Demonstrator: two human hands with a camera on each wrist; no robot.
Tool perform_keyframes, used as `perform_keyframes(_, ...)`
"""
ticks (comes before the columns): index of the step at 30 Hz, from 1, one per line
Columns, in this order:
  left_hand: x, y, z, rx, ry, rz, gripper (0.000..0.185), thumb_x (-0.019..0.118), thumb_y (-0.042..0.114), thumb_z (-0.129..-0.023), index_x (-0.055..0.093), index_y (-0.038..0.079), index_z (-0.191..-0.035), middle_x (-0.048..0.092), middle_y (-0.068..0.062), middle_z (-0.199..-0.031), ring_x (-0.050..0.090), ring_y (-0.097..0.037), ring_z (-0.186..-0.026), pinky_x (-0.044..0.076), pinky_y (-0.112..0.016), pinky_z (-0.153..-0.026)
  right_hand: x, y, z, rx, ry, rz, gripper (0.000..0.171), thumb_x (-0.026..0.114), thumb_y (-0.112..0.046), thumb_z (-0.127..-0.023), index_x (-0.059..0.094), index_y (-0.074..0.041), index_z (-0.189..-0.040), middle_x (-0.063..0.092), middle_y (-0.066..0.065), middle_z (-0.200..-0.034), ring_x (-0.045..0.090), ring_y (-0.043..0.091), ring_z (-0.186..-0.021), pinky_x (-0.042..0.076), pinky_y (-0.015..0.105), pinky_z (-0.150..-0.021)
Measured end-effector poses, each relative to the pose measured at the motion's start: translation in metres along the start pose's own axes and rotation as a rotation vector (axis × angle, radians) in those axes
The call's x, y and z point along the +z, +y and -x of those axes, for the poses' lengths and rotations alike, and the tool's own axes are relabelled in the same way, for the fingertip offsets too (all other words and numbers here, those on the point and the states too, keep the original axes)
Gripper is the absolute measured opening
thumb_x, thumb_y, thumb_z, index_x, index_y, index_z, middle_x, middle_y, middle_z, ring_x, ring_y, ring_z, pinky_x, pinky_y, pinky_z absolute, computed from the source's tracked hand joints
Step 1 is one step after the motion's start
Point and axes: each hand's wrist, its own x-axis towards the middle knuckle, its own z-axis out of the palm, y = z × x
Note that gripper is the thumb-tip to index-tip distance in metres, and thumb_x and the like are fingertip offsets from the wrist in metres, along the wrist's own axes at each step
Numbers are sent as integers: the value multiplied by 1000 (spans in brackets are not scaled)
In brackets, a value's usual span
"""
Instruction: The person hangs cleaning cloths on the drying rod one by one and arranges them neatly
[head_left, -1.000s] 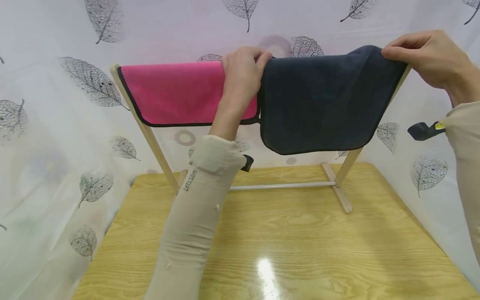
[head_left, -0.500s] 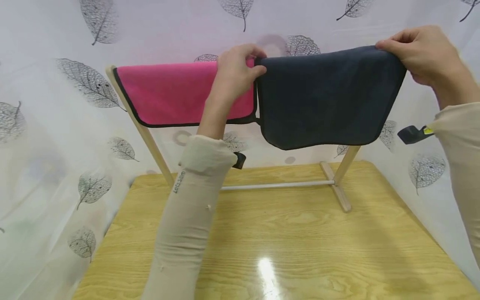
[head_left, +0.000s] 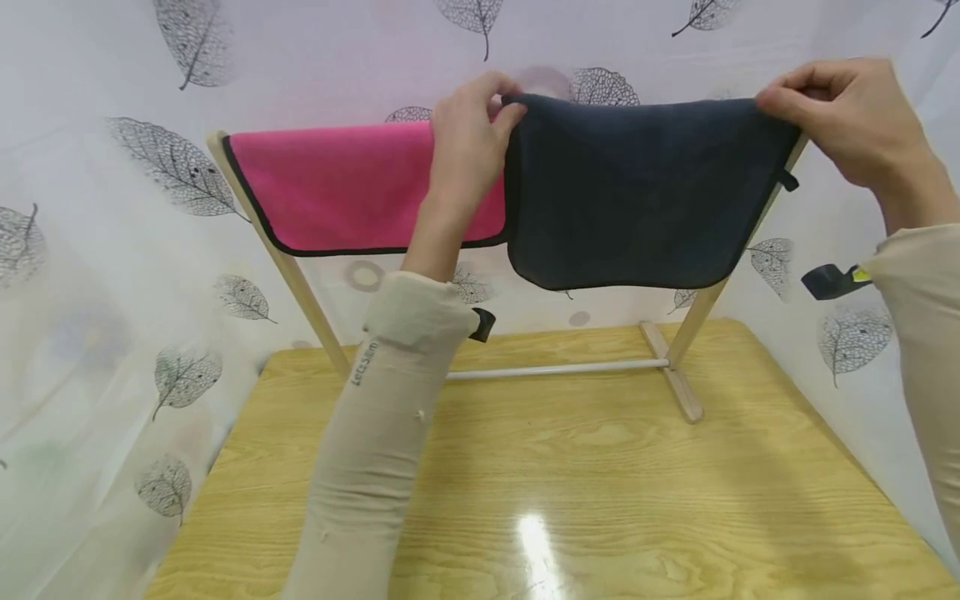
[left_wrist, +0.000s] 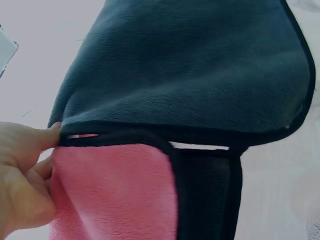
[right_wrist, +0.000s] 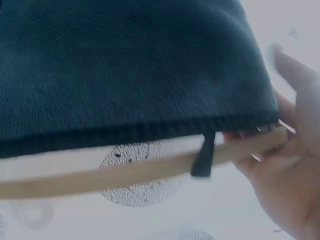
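Observation:
A dark navy towel (head_left: 637,196) with black edging hangs folded over the top of a wooden rack. My left hand (head_left: 468,142) pinches its top fold at the left end, thumb in front, with the fold lifted slightly there. At the other end my right hand (head_left: 855,121) pinches the top right fold beside the rack post. A small black loop (right_wrist: 203,156) sticks out from the towel's right edge. Left of it hangs a pink towel (head_left: 337,192) with black edging, partly behind my left hand. In the left wrist view the two towels' edges lie close together.
The rack's left post (head_left: 303,287) and right post (head_left: 697,321) rise from the wooden table (head_left: 600,500). A white lower bar (head_left: 562,369) joins them, and a foot (head_left: 682,396) shows at right. A leaf-patterned curtain (head_left: 90,275) surrounds the back and sides.
The bunched right part of the navy towel was lifted and smoothed, then lowered a little. My left hand now raises the left end of the fold. The loop has come into view.

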Motion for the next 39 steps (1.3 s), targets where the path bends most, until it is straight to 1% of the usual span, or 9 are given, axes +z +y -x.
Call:
perform_keyframes(3,5,0,2,15,41,-10,26,60,24,-106,69,14,-128,76,-6,-106,65,-19,-100,37,-22,-99,-4,4,3,-33,-39,-39,18,67,-2,-99,77,-16,-103,64,-5,-85,56,8,-69,49,4,-73)
perform_keyframes(7,9,0,3,4,93,14,28,57,24,-107,64,11,-131,75,-8,-101,65,-17,-91,45,-20,-87,-3,2,2,-42,-4,-65,14,67,-4,-99,78,-13,-101,65,-4,-84,54,9,-66,47,4,-65)
perform_keyframes(15,12,-2,2,-14,145,27,25,62,27,-105,63,5,-118,76,-7,-101,68,-16,-91,48,-21,-79,12,-9,-2,69,120,-162,5,72,-17,-97,77,-18,-96,62,0,-85,60,6,-61,51,8,-62)
perform_keyframes(21,2,-2,2,13,-49,-87,31,60,33,-105,73,16,-128,74,1,-119,61,-13,-113,34,-22,-106,16,-12,-1,95,187,-143,4,73,-16,-97,70,-18,-97,60,-2,-89,63,3,-66,52,9,-67)
perform_keyframes(24,-6,-2,1,4,-182,-125,37,62,30,-103,67,20,-139,67,6,-135,52,-9,-129,25,-23,-115,15,-12,0,106,206,-96,7,73,-20,-97,71,-21,-91,58,-1,-88,59,4,-62,48,6,-61)
perform_keyframes(27,-10,-3,1,19,-235,-154,39,62,26,-104,64,23,-143,63,8,-141,48,-9,-133,23,-23,-117,13,-10,3,121,210,-49,10,73,-26,-98,74,-26,-87,59,-3,-84,55,5,-59,44,7,-52)
perform_keyframes(31,-8,-3,0,38,-196,-143,32,62,22,-105,70,23,-136,68,8,-133,53,-10,-128,26,-21,-114,9,-4,6,52,164,37,11,69,-23,-101,78,-25,-95,61,-9,-91,54,4,-75,43,8,-58)
perform_keyframes(36,-3,-2,-1,27,-82,-62,26,62,22,-105,75,20,-128,73,4,-126,63,-11,-122,35,-19,-108,6,3,11,-28,66,69,26,61,-7,-102,74,-8,-125,53,-12,-117,48,6,-101,46,7,-85)
perform_keyframes(39,2,-3,0,31,-4,-26,26,62,22,-105,76,18,-127,75,0,-122,66,-14,-118,38,-18,-105,3,6,14,-21,42,77,33,60,-2,-100,70,-16,-128,49,-8,-111,48,8,-91,45,6,-87)
